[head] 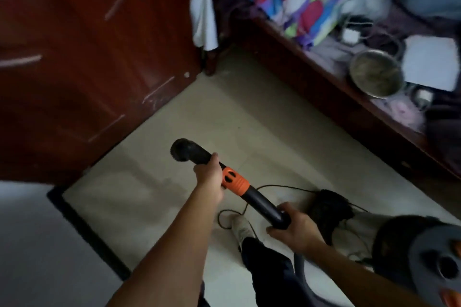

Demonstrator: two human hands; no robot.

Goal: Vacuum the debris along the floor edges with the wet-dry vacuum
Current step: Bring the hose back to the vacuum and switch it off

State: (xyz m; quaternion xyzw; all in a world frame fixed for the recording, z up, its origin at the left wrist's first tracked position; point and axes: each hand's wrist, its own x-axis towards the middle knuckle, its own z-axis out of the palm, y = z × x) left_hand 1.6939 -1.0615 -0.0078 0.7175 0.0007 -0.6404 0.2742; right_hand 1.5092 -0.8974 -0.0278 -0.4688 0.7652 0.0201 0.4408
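Note:
I hold a black vacuum wand [262, 203] with an orange collar [235, 181] over the pale tiled floor [249, 117]. Its round brush nozzle [180, 150] hangs above the tiles, pointing toward the dark red wardrobe. My left hand [209, 175] grips the wand just behind the nozzle. My right hand [294, 227] grips the wand's rear end, where the grey hose [299, 264] joins. The vacuum's dark drum [419, 254] sits at the lower right. Whether debris lies along the edges cannot be made out in the blur.
A dark red wardrobe [82, 62] bounds the floor on the left, a wooden bed frame [324, 97] with clothes, a steel bowl [375, 73] and a white box on the right. A black cord [282, 187] and black plug block [329, 207] lie by my foot [240, 228].

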